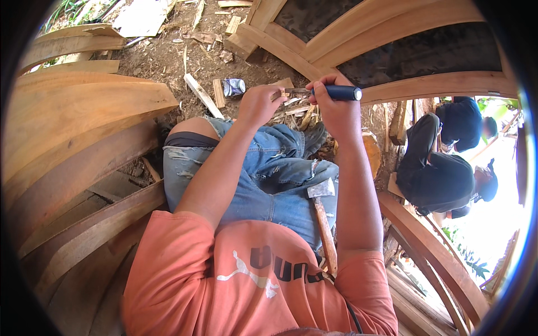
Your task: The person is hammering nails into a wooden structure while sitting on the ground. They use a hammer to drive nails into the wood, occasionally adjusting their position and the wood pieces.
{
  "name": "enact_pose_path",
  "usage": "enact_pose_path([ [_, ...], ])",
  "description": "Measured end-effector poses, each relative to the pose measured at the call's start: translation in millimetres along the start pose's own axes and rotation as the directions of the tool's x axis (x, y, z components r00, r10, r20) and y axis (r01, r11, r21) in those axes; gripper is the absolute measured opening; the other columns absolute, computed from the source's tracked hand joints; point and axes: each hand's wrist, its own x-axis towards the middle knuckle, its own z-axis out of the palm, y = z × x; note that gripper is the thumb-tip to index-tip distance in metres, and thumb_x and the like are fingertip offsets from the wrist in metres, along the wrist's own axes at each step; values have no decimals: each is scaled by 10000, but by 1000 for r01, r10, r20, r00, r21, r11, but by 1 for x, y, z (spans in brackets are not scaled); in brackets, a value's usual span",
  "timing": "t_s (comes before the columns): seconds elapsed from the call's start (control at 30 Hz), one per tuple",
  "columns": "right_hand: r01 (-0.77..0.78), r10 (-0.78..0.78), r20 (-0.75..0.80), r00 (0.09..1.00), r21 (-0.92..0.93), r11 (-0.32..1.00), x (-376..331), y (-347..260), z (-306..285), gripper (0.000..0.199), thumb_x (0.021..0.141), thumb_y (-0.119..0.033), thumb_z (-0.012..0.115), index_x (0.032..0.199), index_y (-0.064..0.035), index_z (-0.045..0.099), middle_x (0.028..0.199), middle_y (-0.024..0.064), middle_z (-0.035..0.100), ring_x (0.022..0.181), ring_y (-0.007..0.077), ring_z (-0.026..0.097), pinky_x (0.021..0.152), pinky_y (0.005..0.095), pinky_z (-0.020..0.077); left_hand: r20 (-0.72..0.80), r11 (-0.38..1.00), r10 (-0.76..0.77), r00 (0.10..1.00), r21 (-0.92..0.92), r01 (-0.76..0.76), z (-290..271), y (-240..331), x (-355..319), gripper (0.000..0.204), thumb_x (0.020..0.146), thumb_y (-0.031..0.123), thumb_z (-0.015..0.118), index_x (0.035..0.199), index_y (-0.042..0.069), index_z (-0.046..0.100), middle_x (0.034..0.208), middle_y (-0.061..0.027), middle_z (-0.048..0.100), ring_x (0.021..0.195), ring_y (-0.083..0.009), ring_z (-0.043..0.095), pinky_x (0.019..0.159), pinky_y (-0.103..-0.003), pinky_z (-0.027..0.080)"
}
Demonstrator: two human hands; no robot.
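Wood planks (84,112): curved, stacked at the far left.
Left hand (259,103): closed around a small wood piece (280,92), pinning it over the knees.
Right hand (336,109): wrapped tight on a blue-handled tool (341,93), whose blade meets the piece just beside the left fingers.
Hammer (324,218): resting loose on the lap.
Risk: a slip of the blade could likely cut the left hand; the hammer may slide off.

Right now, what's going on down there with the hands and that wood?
A seated person is whittling. The right hand grips a blue-handled knife, its blade against a small wood piece pinched in the left hand. A hatchet rests across the lap on the jeans. Shavings litter the dirt. Another person in dark clothes crouches to the right.
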Motion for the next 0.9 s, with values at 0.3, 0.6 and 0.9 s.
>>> enact_pose_path([
  [0.3, -6, 7, 13, 1000, -63, 998, 3, 4, 0, 155, 1029, -162, 729, 1066, -12, 738, 962, 76, 824, 867, 149, 734, 798, 345, 590, 56, 999, -46, 997, 23, 45, -6, 8, 0, 359, 924, 335, 907, 1133, 52, 837, 1034, -175, 814, 909, -377, 769, 800, -446, 598],
  [0.6, 13, -8, 30, 1000, -170, 985, 16, 3, 6, 227, 981, -249, 793, 1053, -36, 762, 878, 110, 767, 815, 197, 721, 746, 382, 573, -135, 991, 106, 985, -61, -115, -3, 22, 3, 348, 949, 363, 888, 1169, 97, 846, 1081, -169, 830, 1028, -382, 796, 875, -455, 623],
  [0.9, 18, -4, 53, 999, -270, 963, 0, -39, 6, 417, 946, -320, 849, 1197, -20, 706, 980, 163, 790, 878, 311, 768, 812, 433, 600, -48, 992, 126, 991, 16, -125, -11, 27, 12, 227, 1013, 242, 822, 1141, 56, 849, 1014, -173, 830, 896, -362, 806, 758, -415, 624],
])
